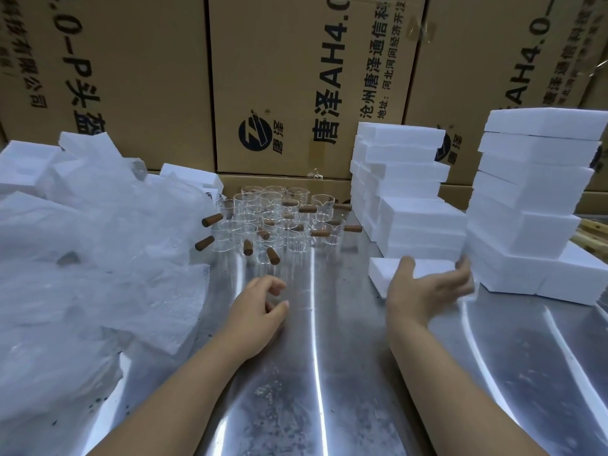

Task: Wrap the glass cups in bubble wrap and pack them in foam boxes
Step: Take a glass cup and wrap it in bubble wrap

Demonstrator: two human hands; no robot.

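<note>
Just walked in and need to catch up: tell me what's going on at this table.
A person is packing glass cups with brown handles at a metal table. The right hand is open, reaching over a single foam box lying in front of the stacked foam boxes. The left hand hovers loosely curled and empty, just short of the cups. A heap of bubble wrap lies to the left. No cup is in hand yet.

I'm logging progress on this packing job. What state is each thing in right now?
glass cups: unwrapped, standing clustered on the table
bubble wrap: loose crumpled heap
foam boxes: closed, stacked
single foam box: flat on the table, under the right hand
left hand: empty, fingers curled
right hand: open, over that box
</note>
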